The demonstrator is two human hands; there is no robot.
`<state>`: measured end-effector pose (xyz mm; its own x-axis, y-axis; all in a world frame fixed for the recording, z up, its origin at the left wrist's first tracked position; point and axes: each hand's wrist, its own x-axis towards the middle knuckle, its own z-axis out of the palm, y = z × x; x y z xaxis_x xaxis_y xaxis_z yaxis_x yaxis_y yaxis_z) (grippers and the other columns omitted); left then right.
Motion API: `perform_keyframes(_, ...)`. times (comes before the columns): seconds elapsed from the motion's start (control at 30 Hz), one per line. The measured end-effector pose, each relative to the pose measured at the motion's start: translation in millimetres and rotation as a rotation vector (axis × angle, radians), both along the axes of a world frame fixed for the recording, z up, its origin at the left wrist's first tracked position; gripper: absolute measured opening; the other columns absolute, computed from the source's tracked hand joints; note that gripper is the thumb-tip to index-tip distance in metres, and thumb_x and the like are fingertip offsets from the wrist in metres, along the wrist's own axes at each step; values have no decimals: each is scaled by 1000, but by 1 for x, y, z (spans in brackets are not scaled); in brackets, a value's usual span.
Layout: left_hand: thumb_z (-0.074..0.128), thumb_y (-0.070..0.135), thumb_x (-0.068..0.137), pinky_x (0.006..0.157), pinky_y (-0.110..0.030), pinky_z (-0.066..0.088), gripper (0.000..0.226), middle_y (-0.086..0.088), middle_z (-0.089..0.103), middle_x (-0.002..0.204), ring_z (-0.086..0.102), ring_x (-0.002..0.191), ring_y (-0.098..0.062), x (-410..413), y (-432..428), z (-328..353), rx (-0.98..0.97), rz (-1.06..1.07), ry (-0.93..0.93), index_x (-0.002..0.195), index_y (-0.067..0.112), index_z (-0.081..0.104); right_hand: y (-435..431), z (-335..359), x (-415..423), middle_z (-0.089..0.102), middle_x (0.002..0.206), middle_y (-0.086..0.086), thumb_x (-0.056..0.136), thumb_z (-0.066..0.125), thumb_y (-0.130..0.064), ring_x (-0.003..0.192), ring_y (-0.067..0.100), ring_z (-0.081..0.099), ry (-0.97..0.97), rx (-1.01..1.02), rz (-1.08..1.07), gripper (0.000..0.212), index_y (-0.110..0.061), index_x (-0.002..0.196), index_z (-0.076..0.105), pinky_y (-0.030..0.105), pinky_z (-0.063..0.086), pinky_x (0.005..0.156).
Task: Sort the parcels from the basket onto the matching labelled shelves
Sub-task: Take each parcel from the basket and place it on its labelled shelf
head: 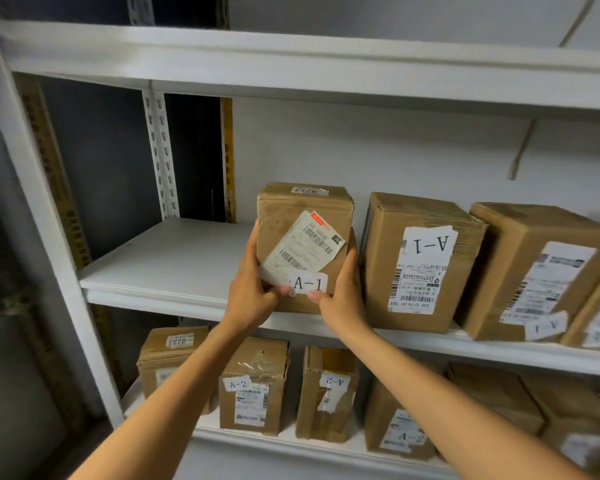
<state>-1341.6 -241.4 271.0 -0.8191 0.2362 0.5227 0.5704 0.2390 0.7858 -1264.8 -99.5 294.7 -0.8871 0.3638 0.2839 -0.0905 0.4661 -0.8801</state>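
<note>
A brown cardboard parcel (302, 216) with a white "A-1" sticker and a peeling shipping label stands upright on the middle shelf (167, 268). My left hand (253, 282) grips its left side, thumb on the front near the label. My right hand (340, 289) grips its right side, thumb under the "A-1" sticker. Right of it stands a bigger parcel (420, 261) labelled "A-1" upside down, with a narrow gap between the two. The basket is out of view.
Further parcels (527, 271) fill the middle shelf to the right. Bare shelf lies left of the held parcel. The lower shelf (284, 441) holds several "A-2" parcels (253, 386). A white upright post (42, 209) bounds the left side; the upper shelf (291, 64) runs overhead.
</note>
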Motion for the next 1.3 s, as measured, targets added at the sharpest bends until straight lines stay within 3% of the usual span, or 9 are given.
perform_keyframes(0.17,78,12,74,78,-41,59,104,6,54,130,56,114,-18,2,1,0,6,2,-19,143,52,10,4,8,5,22,154,3,83,68,2,140,15,26,-60,75,6,111,-23,151,-16,10,24,89)
perform_keyframes(0.3,73,13,80,87,-47,56,62,0,61,124,59,113,-22,10,-5,-6,52,52,-152,128,32,39,-6,7,13,21,149,10,82,71,-7,136,24,34,-98,166,15,116,-21,149,-21,23,35,91)
perform_keyframes(0.5,78,18,78,68,-9,46,58,5,57,112,57,95,-9,33,-11,-5,31,136,-221,127,13,47,-21,13,31,7,153,11,86,65,-9,141,24,13,47,288,-64,103,-14,151,-15,30,23,112)
perform_keyframes(0.63,76,17,79,74,-16,48,55,5,57,108,60,100,-15,43,-20,9,-30,219,-191,127,13,49,-22,19,34,17,147,19,80,69,-17,131,31,26,312,635,-97,96,-9,150,5,27,31,102)
perform_keyframes(0.8,73,19,83,66,-15,47,48,-1,59,111,62,94,-14,68,-36,32,-122,390,-127,125,16,50,-7,27,30,47,128,18,77,67,-17,111,34,49,380,927,165,61,-6,133,43,45,52,84)
perform_keyframes(0.9,74,20,82,66,-15,49,40,0,62,106,63,91,-13,89,-47,37,-317,488,-71,117,18,56,-10,24,29,45,136,7,91,57,-25,123,25,45,254,938,415,46,-14,133,42,32,45,91)
perform_keyframes(1.0,74,17,81,78,-23,53,41,-2,65,107,64,97,-15,125,-58,35,-521,610,-43,118,16,57,-19,18,29,49,127,4,89,60,-25,113,20,51,251,931,607,46,-16,131,44,26,43,80)
perform_keyframes(1.13,76,28,78,81,-33,56,42,3,64,107,62,94,-14,194,-80,12,-649,817,-158,116,21,59,-47,0,45,53,117,4,86,63,-25,103,20,54,291,945,834,39,-16,122,51,32,51,82)
perform_keyframes(1.3,74,30,79,79,-29,53,36,4,62,102,60,90,-12,308,-102,-15,-692,1025,-384,111,22,60,-95,-18,104,54,119,6,85,65,-34,108,25,54,354,992,1125,46,-13,123,50,40,51,87)
